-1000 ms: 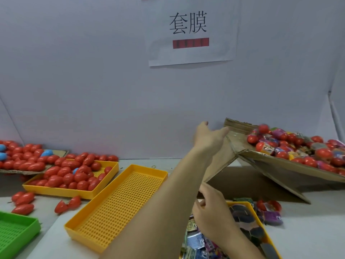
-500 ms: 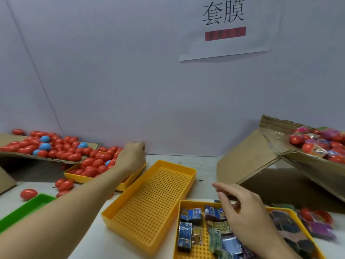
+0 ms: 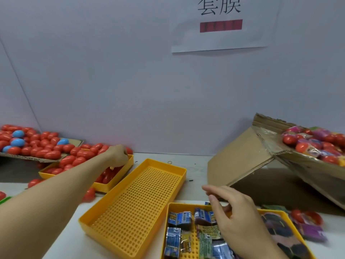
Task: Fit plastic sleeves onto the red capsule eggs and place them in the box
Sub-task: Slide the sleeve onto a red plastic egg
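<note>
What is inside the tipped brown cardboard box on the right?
The tipped brown cardboard box holds red capsule eggs in colourful plastic sleeves. Its deeper part is cut off by the frame edge.

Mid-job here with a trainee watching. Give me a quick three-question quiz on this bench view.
1. True or false: the middle yellow tray is packed with eggs.
2. Which hand reaches into the tray of red eggs?
3. The sleeve packets lie under: A) the right hand B) the cardboard box C) the wall sign

Key: 1 false; 2 the left hand; 3 A.
</note>
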The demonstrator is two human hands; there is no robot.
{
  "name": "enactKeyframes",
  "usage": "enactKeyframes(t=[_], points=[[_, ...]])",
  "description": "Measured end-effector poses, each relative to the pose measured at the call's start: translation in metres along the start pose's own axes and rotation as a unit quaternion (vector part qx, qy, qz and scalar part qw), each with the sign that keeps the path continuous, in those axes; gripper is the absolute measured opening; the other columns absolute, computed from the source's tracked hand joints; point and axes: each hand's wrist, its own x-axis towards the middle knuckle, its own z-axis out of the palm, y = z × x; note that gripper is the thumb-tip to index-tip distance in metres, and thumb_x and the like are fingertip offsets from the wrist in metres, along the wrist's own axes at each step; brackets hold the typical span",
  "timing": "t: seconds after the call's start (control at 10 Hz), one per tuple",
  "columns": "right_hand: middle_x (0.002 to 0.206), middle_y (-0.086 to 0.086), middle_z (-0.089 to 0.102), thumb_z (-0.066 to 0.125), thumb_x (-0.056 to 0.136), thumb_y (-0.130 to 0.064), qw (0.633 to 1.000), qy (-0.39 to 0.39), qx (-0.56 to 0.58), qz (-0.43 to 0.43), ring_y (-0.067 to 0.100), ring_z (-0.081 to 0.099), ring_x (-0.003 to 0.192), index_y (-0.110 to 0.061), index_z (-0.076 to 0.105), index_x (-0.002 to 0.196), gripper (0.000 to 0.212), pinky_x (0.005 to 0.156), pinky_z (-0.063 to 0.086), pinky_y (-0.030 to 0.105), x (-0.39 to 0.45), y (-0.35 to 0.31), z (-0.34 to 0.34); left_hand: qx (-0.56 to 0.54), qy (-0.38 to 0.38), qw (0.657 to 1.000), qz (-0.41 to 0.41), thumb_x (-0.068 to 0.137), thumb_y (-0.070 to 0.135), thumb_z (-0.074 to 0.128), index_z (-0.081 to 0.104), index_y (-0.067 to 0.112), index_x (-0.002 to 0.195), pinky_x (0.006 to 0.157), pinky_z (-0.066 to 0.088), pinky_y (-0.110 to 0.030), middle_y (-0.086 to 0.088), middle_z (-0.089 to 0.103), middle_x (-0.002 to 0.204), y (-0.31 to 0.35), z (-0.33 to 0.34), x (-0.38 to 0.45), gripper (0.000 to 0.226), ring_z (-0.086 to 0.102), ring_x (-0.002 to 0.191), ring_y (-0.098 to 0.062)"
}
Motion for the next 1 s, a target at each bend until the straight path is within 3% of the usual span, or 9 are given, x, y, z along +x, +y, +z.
enactKeyframes(t=[0.2, 0.3, 0.4, 0.5, 0.6, 0.7, 0.8, 0.9, 1.0], points=[[0.105, -0.030, 0.060, 0.052, 0.100, -0.029, 1.000, 0.001, 0.005, -0.003, -0.015, 0.047, 0.108, -0.038, 0.062, 0.124, 0.027, 0.086, 0.048, 0.014, 0.000, -0.001, 0.000, -0.017, 0.030, 0.999, 0.018, 0.087, 0.011, 0.066, 0.065, 0.007, 0.105, 0.057, 0.043, -0.026, -0.011, 0.062, 0.098, 0.003, -0.011, -0.001, 0.018, 0.053, 0.067, -0.015], [0.103, -0.028, 0.061, 0.052, 0.100, -0.025, 1.000, 0.006, 0.012, -0.007, -0.014, 0.049, 0.105, -0.036, 0.065, 0.121, 0.026, 0.084, 0.050, 0.013, -0.001, -0.002, -0.002, -0.080, 0.100, 0.990, 0.051, 0.091, 0.011, 0.059, 0.066, 0.003, 0.104, 0.069, 0.040, -0.030, -0.012, 0.062, 0.097, 0.030, -0.023, -0.021, 0.017, 0.053, 0.083, -0.022], [0.100, -0.024, 0.063, 0.053, 0.100, -0.021, 1.000, 0.005, 0.028, -0.007, -0.009, 0.053, 0.103, -0.037, 0.067, 0.113, 0.025, 0.083, 0.051, 0.014, -0.001, -0.005, -0.004, -0.243, 0.083, 0.966, 0.018, 0.096, 0.012, 0.043, 0.068, 0.003, 0.092, 0.066, 0.043, -0.032, -0.012, 0.063, 0.089, 0.074, -0.037, -0.051, 0.027, 0.054, 0.077, -0.024], [0.096, -0.024, 0.065, 0.056, 0.099, -0.018, 0.998, 0.019, 0.057, 0.009, -0.011, 0.056, 0.099, -0.048, 0.062, 0.101, 0.030, 0.079, 0.048, 0.008, -0.002, -0.008, -0.006, -0.449, -0.011, 0.892, -0.048, 0.094, 0.011, 0.036, 0.066, 0.005, 0.078, 0.051, 0.035, -0.026, -0.010, 0.057, 0.071, 0.119, -0.047, -0.092, 0.034, 0.045, 0.056, -0.019], [0.091, -0.022, 0.068, 0.057, 0.097, -0.016, 0.993, 0.058, 0.094, 0.038, -0.011, 0.059, 0.092, -0.042, 0.066, 0.102, 0.028, 0.073, 0.047, 0.004, -0.002, -0.009, -0.011, -0.569, -0.064, 0.816, -0.075, 0.090, 0.014, 0.041, 0.065, 0.004, 0.075, 0.043, 0.032, -0.022, -0.005, 0.055, 0.060, 0.152, -0.047, -0.137, 0.030, 0.043, 0.045, -0.013], [0.080, -0.014, 0.071, 0.055, 0.097, -0.014, 0.988, 0.090, 0.113, 0.054, -0.005, 0.064, 0.082, -0.037, 0.068, 0.100, 0.026, 0.067, 0.051, 0.009, -0.002, -0.008, -0.016, -0.658, -0.085, 0.743, -0.090, 0.092, 0.012, 0.048, 0.060, 0.006, 0.085, 0.043, 0.036, -0.022, -0.007, 0.055, 0.065, 0.172, -0.034, -0.175, 0.016, 0.047, 0.043, -0.010], [0.074, -0.012, 0.071, 0.054, 0.096, -0.012, 0.989, 0.095, 0.101, 0.061, -0.002, 0.066, 0.077, -0.037, 0.067, 0.088, 0.030, 0.065, 0.054, 0.015, -0.002, -0.007, -0.019, -0.703, -0.071, 0.704, -0.071, 0.094, 0.006, 0.055, 0.056, 0.006, 0.085, 0.042, 0.038, -0.022, -0.010, 0.056, 0.070, 0.172, -0.015, -0.199, 0.009, 0.048, 0.047, -0.013], [0.072, -0.009, 0.071, 0.055, 0.094, -0.010, 0.994, 0.060, 0.066, 0.061, 0.002, 0.067, 0.074, -0.034, 0.069, 0.081, 0.031, 0.067, 0.058, 0.022, -0.001, -0.006, -0.022, -0.640, -0.028, 0.768, -0.013, 0.090, 0.017, 0.069, 0.065, 0.013, 0.081, 0.042, 0.038, -0.022, 0.001, 0.056, 0.062, 0.154, 0.001, -0.211, 0.010, 0.045, 0.047, -0.012], [0.076, -0.011, 0.070, 0.057, 0.092, -0.015, 0.999, -0.018, -0.003, 0.048, 0.000, 0.065, 0.077, -0.035, 0.071, 0.079, 0.028, 0.068, 0.056, 0.018, -0.001, -0.009, -0.025, -0.584, -0.021, 0.811, -0.014, 0.089, 0.028, 0.070, 0.060, 0.010, 0.076, 0.045, 0.037, -0.025, 0.007, 0.045, 0.053, 0.139, 0.008, -0.210, 0.024, 0.040, 0.049, -0.012]])
